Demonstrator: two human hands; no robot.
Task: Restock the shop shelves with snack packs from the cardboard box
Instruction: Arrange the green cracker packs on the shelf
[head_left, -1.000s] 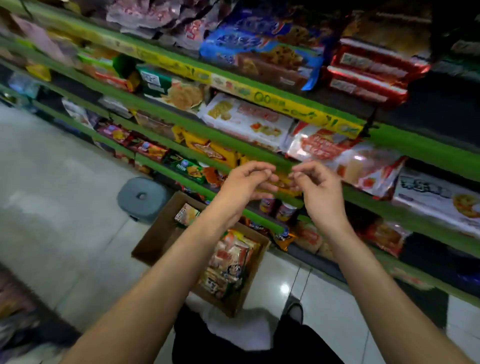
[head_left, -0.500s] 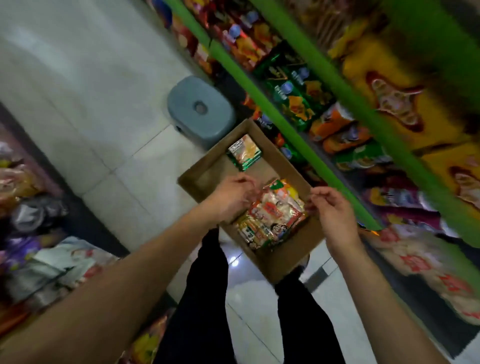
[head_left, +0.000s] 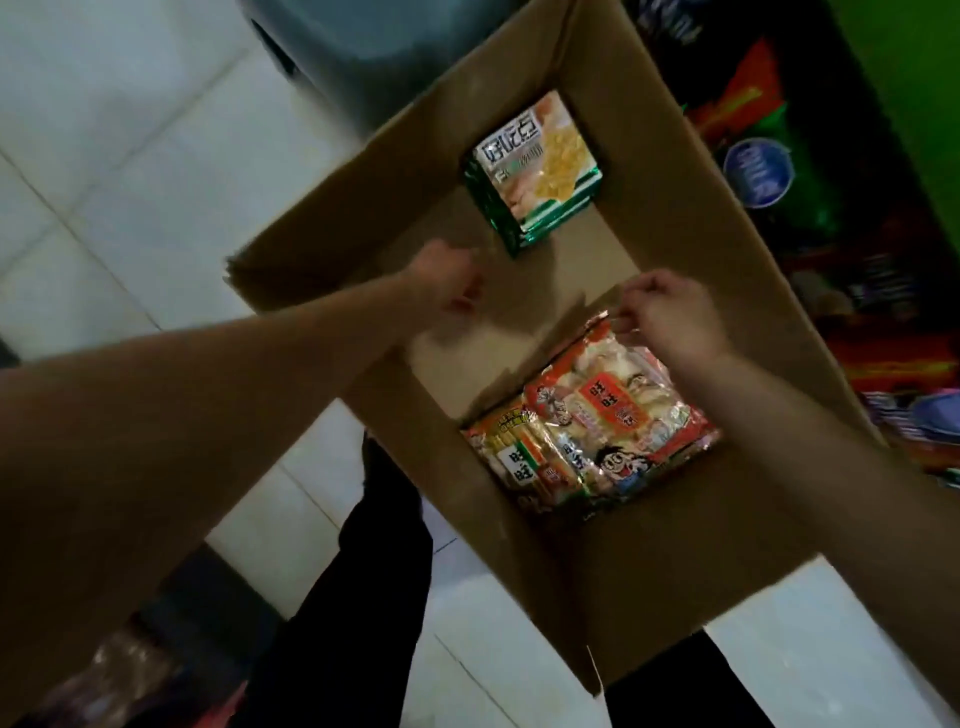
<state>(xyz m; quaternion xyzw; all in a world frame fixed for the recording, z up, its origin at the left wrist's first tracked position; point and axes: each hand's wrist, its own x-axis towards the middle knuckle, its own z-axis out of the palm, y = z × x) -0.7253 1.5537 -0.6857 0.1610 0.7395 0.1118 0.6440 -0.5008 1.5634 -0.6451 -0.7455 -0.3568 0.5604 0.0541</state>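
Look down into the cardboard box (head_left: 670, 171). Your right hand (head_left: 670, 325) is at the far end of the red snack pack (head_left: 618, 410), and its fingertips (head_left: 621, 318) look pinched on the shiny top edge of that pack. The pack lies on top of a small pile in the near corner of the box, with its long side running from your right hand back toward your legs. So the pack is right under those fingers, and lifting is a job for the right hand.

Your left hand (head_left: 449, 280) is over the bare middle floor of the box, apart from every pack. It is blurry, so you cannot tell if its fingers are curled or loose. The green packs (head_left: 535, 171) stand in a little stack at the far end of the box, beyond the left hand.

The packs under the red one are mostly hidden. The shelf (head_left: 893, 78) beside the box is dark and blurry.
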